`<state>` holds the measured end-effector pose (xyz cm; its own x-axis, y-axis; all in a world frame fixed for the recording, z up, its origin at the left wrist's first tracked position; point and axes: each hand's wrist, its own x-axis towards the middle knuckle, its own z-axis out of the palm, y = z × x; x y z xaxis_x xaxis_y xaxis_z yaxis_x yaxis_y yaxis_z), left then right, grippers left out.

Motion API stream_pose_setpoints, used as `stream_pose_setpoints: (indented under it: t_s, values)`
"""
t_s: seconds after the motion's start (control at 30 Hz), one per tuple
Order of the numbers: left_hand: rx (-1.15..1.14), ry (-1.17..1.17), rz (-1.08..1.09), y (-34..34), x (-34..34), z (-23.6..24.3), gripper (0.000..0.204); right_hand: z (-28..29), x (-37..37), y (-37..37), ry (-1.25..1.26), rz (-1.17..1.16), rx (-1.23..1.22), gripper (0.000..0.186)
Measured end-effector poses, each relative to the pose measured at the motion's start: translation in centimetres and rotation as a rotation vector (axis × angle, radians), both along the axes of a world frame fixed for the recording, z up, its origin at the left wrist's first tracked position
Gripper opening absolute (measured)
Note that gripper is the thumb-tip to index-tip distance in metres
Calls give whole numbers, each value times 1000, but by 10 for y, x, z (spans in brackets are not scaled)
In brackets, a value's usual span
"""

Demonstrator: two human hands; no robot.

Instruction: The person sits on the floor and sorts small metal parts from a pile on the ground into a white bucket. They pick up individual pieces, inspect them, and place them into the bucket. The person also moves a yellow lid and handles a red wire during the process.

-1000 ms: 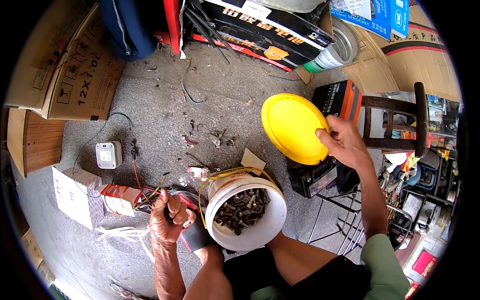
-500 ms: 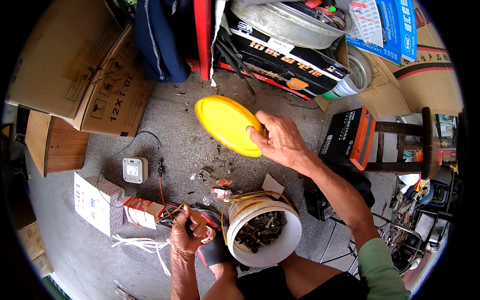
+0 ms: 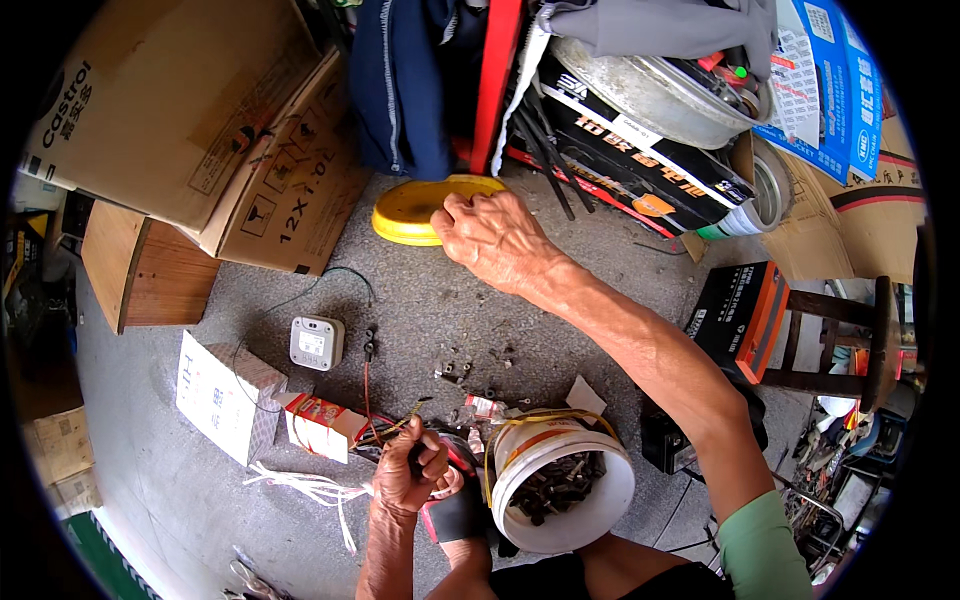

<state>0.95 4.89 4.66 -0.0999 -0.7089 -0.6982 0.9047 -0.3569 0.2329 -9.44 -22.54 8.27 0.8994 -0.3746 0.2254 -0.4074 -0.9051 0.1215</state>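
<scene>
Grey floor (image 3: 440, 300), a yellow lid (image 3: 408, 222) over it.
The right hand (image 3: 492, 238) clamps the lid's rim; the left hand (image 3: 408, 472) curls around a dark object (image 3: 416, 460).

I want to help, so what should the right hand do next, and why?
The right hand should probably let go of the yellow lid, because the lid looks nearly flat and seems to be down on the floor, with the hand at its rim.
</scene>
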Motion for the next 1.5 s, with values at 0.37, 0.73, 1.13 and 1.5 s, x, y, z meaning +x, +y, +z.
stream_pose_setpoints:
  t_s: [0.37,0.73,1.13,1.5]
  values:
    - [149,83,226,6,10,-4,33,36,-72,113,-92,323,262,27]
    - [-22,68,108,-24,11,12,37,43,-123,101,-87,-306,380,26]
    - [212,-421,-419,20,-26,-12,28,51,-111,94,-57,-244,649,20]
    - [177,-651,-452,-13,-30,-22,34,34,-169,50,-99,-954,839,20]
